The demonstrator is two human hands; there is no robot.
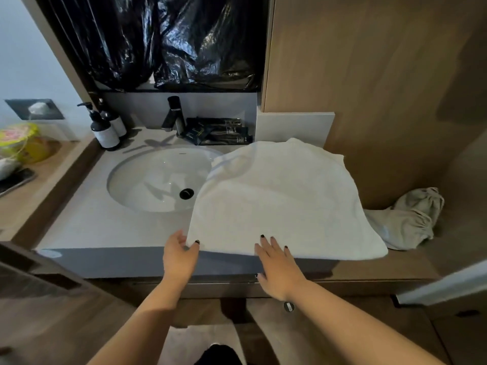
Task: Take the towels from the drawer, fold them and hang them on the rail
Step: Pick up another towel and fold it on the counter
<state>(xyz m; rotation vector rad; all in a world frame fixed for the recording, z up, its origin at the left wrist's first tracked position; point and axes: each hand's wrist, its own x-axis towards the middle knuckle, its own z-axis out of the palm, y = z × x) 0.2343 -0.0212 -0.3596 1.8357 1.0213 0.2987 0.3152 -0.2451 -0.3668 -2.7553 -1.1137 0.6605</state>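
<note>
I count one white towel (pixel 284 204) spread right of centre in the frame, lying on the grey surface (pixel 105 222) and covering the right edge of the sink (pixel 158 177). Its near edge runs along the front lip of the surface. My left hand (pixel 180 255), lower centre, has its fingers (pixel 196 243) curled around the towel's near left corner, thumb on top, pinching the cloth. My right hand (pixel 276 262), just to the right of it, lies flat with fingers straight and slightly spread, pressing on the towel's near edge.

One more piece of cloth, a crumpled greyish bundle (pixel 413 219), sits at the right of the frame, touching the towel's right side; I cannot tell whether it is a second towel.

At the back, upper centre, I see one dark tap (pixel 175 114) above the sink, with one drain plug (pixel 186 193) in the bowl. Left of the tap stand two dark pump bottles (pixel 105 130), close together. Right of the tap lies a stack of dark sachets (pixel 218 130); their number I cannot make out. Black plastic sheeting (pixel 171 40) hangs across the top of the frame. One yellow container (pixel 23 143) stands at the far left.
</note>
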